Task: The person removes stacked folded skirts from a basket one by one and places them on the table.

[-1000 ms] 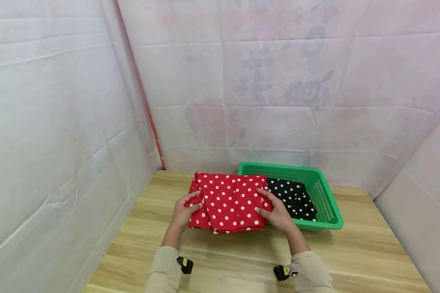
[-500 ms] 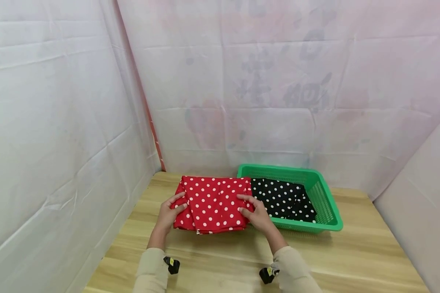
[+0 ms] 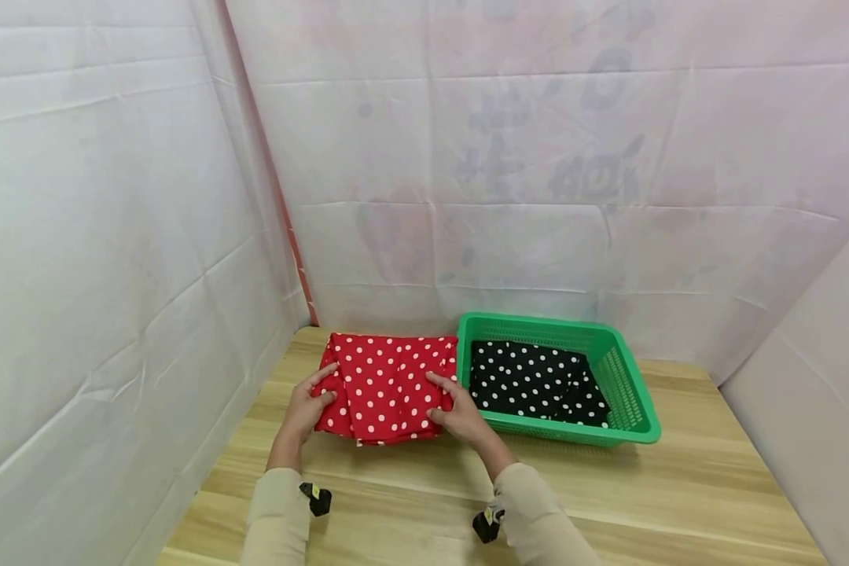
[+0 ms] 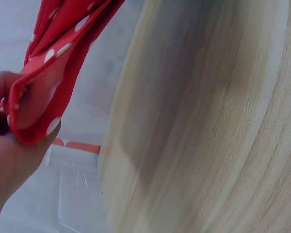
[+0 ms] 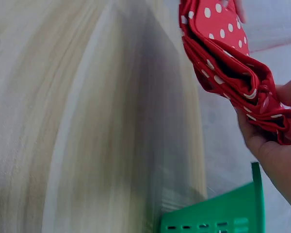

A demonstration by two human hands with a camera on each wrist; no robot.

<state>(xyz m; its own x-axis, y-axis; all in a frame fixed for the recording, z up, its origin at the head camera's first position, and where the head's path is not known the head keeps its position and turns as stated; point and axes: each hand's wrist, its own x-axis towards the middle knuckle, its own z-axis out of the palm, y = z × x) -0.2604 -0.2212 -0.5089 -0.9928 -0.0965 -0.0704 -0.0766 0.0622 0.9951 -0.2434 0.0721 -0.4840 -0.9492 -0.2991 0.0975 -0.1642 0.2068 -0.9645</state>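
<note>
A folded red cloth with white polka dots [image 3: 385, 385] hangs above the table, held level between both hands. My left hand [image 3: 304, 407] grips its left edge, thumb on top and fingers beneath. At the opposite edge my right hand [image 3: 460, 413] pinches the cloth the same way. The right wrist view shows several stacked layers of the red cloth [image 5: 223, 68] at the fold. In the left wrist view, the cloth's edge [image 4: 43, 92] gapes a little near the thumb. A shadow on the wood lies below it.
Right of the red cloth stands a green plastic basket [image 3: 633, 393] with perforated walls. Folded black polka-dot cloth [image 3: 531, 381] lies inside it. White sheets [image 3: 523, 173] hang behind and at both sides of the wooden table [image 3: 410, 511].
Both hands have carried the red cloth leftward, from overlapping the basket to beside its left rim. More of the black cloth in the basket now shows.
</note>
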